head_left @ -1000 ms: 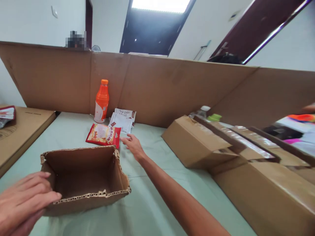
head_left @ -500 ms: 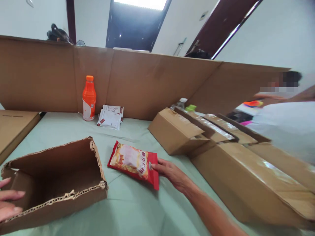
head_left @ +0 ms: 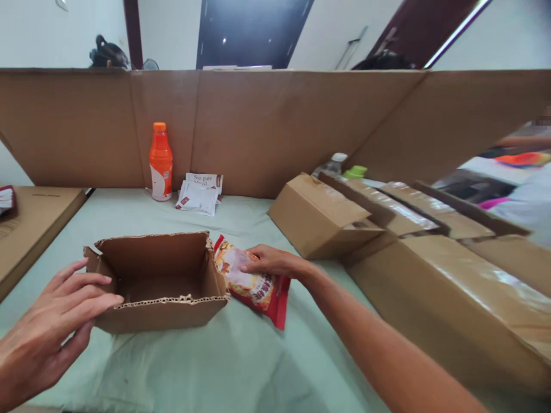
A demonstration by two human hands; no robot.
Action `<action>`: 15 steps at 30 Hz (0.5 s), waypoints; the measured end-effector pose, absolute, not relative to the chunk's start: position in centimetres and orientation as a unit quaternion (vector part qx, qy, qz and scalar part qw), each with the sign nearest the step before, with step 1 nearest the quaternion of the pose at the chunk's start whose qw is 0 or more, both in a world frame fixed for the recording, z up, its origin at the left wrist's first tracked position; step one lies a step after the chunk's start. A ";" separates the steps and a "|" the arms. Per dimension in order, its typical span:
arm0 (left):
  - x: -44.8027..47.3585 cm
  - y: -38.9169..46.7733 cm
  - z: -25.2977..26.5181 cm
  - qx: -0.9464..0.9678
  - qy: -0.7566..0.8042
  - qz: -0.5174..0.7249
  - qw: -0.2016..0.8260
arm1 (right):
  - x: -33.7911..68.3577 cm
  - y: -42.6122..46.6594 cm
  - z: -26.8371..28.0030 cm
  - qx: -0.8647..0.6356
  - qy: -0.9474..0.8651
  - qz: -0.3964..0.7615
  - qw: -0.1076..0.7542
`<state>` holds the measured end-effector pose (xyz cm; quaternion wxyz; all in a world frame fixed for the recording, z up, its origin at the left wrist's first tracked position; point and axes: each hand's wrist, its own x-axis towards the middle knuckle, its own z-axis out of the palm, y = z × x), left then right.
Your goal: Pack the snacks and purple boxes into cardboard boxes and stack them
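Observation:
A small open-topped cardboard box (head_left: 163,317) with rough-cut edges stands on the green cloth in front of me. At its left end is my left hand (head_left: 64,312), fingers stretched and spread over the near left corner, fingertips at the rim and thumb lower down outside. My right hand (head_left: 273,261) grips a red and yellow snack bag (head_left: 241,281) from above, thumb and fingers closed over its upper side. The bag lies tilted against the box's right end, partly hidden behind that wall. Inside the box I see only bare cardboard.
An orange drink bottle (head_left: 160,163) and white packets (head_left: 198,196) stand near the cardboard partition (head_left: 275,126). On the right are larger cardboard boxes (head_left: 413,292), with a clear bottle (head_left: 333,163) and a green cap (head_left: 355,171) behind. A flat carton (head_left: 47,209) lies left.
The box has shifted right and turned straighter, with my left hand now further into view. My right hand has brought the snack bag left, up against the box, and now covers more of it.

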<state>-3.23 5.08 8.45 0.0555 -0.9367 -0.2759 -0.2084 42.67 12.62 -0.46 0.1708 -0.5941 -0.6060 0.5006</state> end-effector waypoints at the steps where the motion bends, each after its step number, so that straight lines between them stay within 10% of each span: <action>1: -3.4 4.9 8.3 -0.934 -0.284 -0.209 0.055 | 42.8 12.0 -0.2 -0.597 -0.608 0.495 0.170; 10: -2.0 4.4 7.3 -0.930 -0.284 -0.233 0.026 | 39.2 5.5 11.1 -0.568 -0.580 0.022 0.584; 15: -1.0 4.0 7.3 -0.920 -0.289 -0.263 0.037 | 31.3 5.5 14.6 -0.431 -0.736 0.067 0.517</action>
